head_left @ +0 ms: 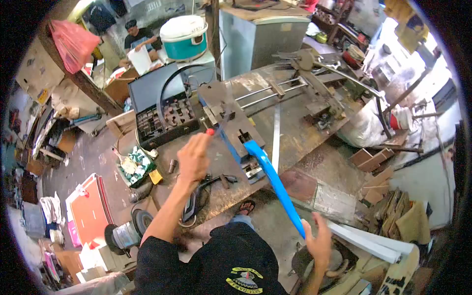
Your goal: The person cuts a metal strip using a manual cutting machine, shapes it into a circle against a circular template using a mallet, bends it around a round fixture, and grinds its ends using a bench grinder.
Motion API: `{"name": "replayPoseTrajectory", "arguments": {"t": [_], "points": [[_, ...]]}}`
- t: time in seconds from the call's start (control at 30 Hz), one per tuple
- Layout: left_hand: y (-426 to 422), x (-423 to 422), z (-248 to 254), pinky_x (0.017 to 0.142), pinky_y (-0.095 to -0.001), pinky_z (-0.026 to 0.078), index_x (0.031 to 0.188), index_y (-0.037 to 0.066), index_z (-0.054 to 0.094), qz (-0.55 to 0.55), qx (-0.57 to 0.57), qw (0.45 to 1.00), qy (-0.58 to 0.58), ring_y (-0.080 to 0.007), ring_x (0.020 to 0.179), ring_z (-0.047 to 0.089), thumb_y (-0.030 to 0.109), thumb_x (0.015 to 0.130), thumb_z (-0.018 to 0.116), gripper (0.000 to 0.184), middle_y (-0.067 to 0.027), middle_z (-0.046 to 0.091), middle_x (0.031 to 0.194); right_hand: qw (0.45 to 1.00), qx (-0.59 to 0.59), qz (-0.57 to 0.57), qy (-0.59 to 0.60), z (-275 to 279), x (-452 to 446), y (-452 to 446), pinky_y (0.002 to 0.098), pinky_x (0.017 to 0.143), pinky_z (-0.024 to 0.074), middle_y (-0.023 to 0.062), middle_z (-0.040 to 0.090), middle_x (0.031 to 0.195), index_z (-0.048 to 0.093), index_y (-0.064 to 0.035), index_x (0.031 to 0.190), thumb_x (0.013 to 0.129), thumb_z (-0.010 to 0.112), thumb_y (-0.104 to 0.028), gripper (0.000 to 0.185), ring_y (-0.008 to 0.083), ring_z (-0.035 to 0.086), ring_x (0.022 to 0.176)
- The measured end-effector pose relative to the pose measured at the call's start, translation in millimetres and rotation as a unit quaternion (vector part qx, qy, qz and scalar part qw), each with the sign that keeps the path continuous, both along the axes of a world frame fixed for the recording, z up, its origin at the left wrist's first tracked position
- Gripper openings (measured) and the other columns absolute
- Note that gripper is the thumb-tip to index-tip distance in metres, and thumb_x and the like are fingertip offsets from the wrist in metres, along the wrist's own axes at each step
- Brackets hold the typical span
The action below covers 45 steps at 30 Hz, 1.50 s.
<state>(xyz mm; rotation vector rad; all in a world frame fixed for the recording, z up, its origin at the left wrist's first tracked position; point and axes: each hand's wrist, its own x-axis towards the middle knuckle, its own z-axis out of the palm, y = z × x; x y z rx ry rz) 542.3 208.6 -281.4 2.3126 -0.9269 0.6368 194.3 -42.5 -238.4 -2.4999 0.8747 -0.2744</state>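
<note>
Straight along the line from the centre of our view toward five o'clock runs the task's thing, a long blue bar, its upper end resting at a blue-sided metal fixture on our workbench. At five o'clock our right hand has its fingers spread and its thumb at the bar's lower end; we cannot tell whether it bears any weight there. Near nine o'clock our left hand is curled, knuckles up, with a red knob just at its fingertips; whether we grip it is hidden.

Toward seven o'clock, close by our left forearm, lies a dark clamp, and nearer the centre a hammer. A lidded case of metal pieces sits at ten o'clock, a bench grinder at eight. A teal-and-white drum stands at eleven; left of it another person sits holding something white.
</note>
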Motion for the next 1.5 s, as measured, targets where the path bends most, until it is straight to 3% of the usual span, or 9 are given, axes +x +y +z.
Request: {"name": "replayPoseTrajectory", "arguments": {"t": [0.1, 0.43, 0.6, 0.73, 0.83, 0.9, 1.1, 1.17, 1.5], "points": [[50.1, 22.6, -18.0, 0.069, -0.0436, 0.052, 0.100, 0.005, 0.057, 0.108, 0.058, 0.990, 0.072, -0.0329, 0.091, 0.062, -0.003, 0.070, 0.055, 0.031, -0.0111, 0.062, 0.094, 0.964, 0.194, -0.006, 0.179, -23.5, 33.7, -10.8, 0.0507, 0.089, 0.0471, 0.0276, 0.066, 0.106, 0.062, -0.0013, 0.118, 0.096, 0.053, -0.050, 0.054, 0.0464, 0.062, 0.103], [131.4, 30.7, -70.5, 0.083, -0.0458, 0.050, 0.110, -0.001, 0.061, 0.270, 0.161, 0.935, 0.164, -0.0381, 0.100, 0.060, -0.002, 0.077, 0.055, 0.034, -0.0179, 0.064, 0.107, 0.957, 0.097, 0.065, 0.265, -21.2, 69.0, -17.6, 0.0535, 0.088, 0.0461, 0.0340, 0.064, 0.099, 0.060, 0.0061, 0.116, 0.099, 0.042, -0.056, 0.067, 0.0520, 0.059, 0.100], [139.9, 28.0, -75.4, 0.081, -0.0457, 0.047, 0.101, 0.000, 0.063, 0.290, 0.136, 0.922, 0.218, -0.0393, 0.095, 0.058, 0.003, 0.081, 0.061, 0.020, -0.0170, 0.062, 0.097, 0.747, 0.190, 0.078, 0.632, 64.0, 142.7, -35.4, 0.0507, 0.086, 0.0475, 0.0329, 0.064, 0.090, 0.068, 0.0021, 0.096, 0.098, 0.043, -0.058, 0.065, 0.0468, 0.062, 0.094], [69.7, 45.5, -36.1, 0.074, -0.0414, 0.047, 0.097, 0.002, 0.064, 0.322, 0.031, 0.939, 0.120, -0.0318, 0.080, 0.059, 0.012, 0.087, 0.064, 0.014, -0.0136, 0.063, 0.088, 0.833, 0.106, 0.181, 0.512, 47.1, 113.2, -82.3, 0.0522, 0.083, 0.0507, 0.0288, 0.066, 0.090, 0.069, -0.0004, 0.087, 0.092, 0.037, -0.073, 0.080, 0.0431, 0.066, 0.093], [-8.7, 73.4, -37.8, 0.069, -0.0355, 0.047, 0.105, 0.001, 0.061, 0.316, -0.166, 0.868, 0.344, -0.0201, 0.077, 0.060, 0.019, 0.098, 0.058, 0.019, -0.0110, 0.063, 0.082, 0.659, 0.264, 0.416, 0.568, 69.9, 264.0, -87.2, 0.0517, 0.074, 0.0513, 0.0231, 0.066, 0.075, 0.068, -0.0039, 0.091, 0.094, 0.041, -0.067, 0.069, 0.0412, 0.066, 0.075], [-36.7, 91.4, -50.3, 0.069, -0.0350, 0.049, 0.111, 0.002, 0.061, 0.216, -0.375, 0.726, 0.534, -0.0189, 0.075, 0.060, 0.022, 0.101, 0.054, 0.024, -0.0033, 0.062, 0.085, 0.854, 0.191, 0.398, 0.276, 70.4, 351.4, -52.6, 0.0508, 0.060, 0.0479, 0.0217, 0.065, 0.070, 0.066, -0.0020, 0.086, 0.097, 0.054, -0.046, 0.047, 0.0418, 0.064, 0.066], [-35.4, 140.1, -10.6, 0.058, -0.0294, 0.051, 0.116, 0.005, 0.064, 0.193, -0.262, 0.824, 0.465, -0.0117, 0.060, 0.060, 0.020, 0.101, 0.051, 0.024, -0.0019, 0.059, 0.071, 0.921, 0.216, 0.319, 0.049, -26.2, 514.7, 21.0, 0.0428, 0.076, 0.0533, 0.0181, 0.071, 0.087, 0.068, 0.0008, 0.106, 0.090, 0.066, -0.033, 0.037, 0.0339, 0.070, 0.082], [-26.4, 180.8, -40.4, 0.050, -0.0389, 0.047, 0.088, -0.003, 0.069, 0.238, -0.148, 0.925, 0.257, -0.0334, 0.052, 0.062, 0.019, 0.098, 0.059, 0.027, -0.0221, 0.059, 0.061, 0.939, 0.055, 0.338, 0.039, -33.7, 531.5, 36.7, 0.0430, 0.079, 0.0534, 0.0204, 0.071, 0.090, 0.069, 0.0011, 0.105, 0.090, 0.066, -0.033, 0.038, 0.0350, 0.069, 0.088], [43.4, 164.0, 10.0, 0.052, -0.0450, 0.050, 0.068, 0.005, 0.067, 0.456, -0.098, 0.835, 0.292, -0.0401, 0.060, 0.064, 0.035, 0.086, 0.071, 0.035, -0.0210, 0.061, 0.061, 0.914, -0.096, 0.278, -0.278, 0.5, 528.3, 18.2, 0.0327, 0.070, 0.0514, 0.0119, 0.070, 0.088, 0.070, 0.0002, 0.097, 0.091, 0.067, -0.013, 0.014, 0.0217, 0.064, 0.075]]}}
